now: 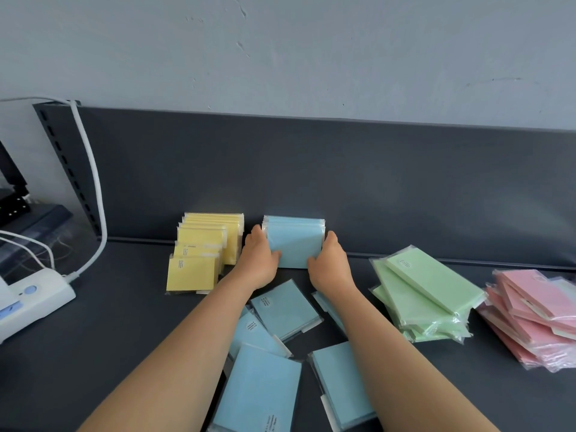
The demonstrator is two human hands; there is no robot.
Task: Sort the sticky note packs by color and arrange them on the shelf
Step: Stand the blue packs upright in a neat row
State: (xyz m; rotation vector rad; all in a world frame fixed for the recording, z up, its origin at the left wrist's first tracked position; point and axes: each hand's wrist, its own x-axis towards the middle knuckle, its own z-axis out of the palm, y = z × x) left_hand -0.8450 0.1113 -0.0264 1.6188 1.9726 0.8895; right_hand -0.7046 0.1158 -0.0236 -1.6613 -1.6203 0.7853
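A: The blue stack was clamped from both sides, with the left hand and right hand curled round its edges, up against the back panel of the shelf.

B: Squared up, probably, so it could be stood beside the yellow row.

A: Loose blue packs were seen lying flat nearer the front. The green pile and pink pile were heaped to the right.

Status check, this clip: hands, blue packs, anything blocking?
Left hand, right hand both grip upright blue stack by yellow row. Loose blue packs lie scattered nearer. Nothing blocking.
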